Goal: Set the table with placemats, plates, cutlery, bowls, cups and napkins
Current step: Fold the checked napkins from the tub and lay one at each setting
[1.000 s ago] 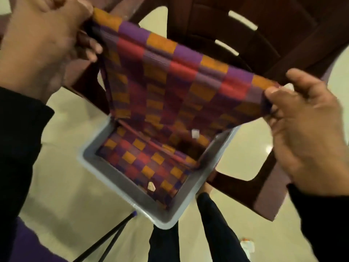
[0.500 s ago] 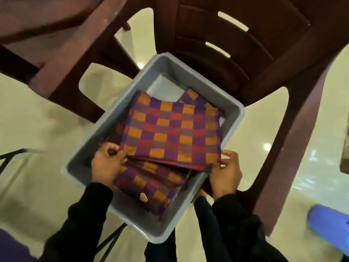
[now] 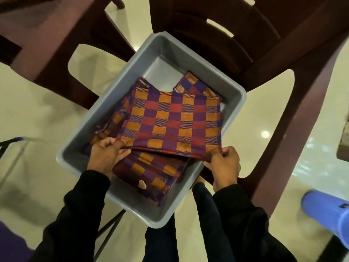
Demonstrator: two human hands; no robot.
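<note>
Over one grey tub, two hands, left and right, pinch one checked placemat.

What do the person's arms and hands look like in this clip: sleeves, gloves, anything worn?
Both hands, the left hand and the right hand, are bare: no gloves, and no rings or watch that I can make out. Each arm is covered by a long black sleeve reaching to the wrist, plain, with no visible markings or logos.

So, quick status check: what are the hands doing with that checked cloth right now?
Left hand, right hand: each pinching a near corner of the folded purple-orange checked cloth placemat. Placemat over grey plastic tub, more mats beneath. Nothing blocking.
</note>
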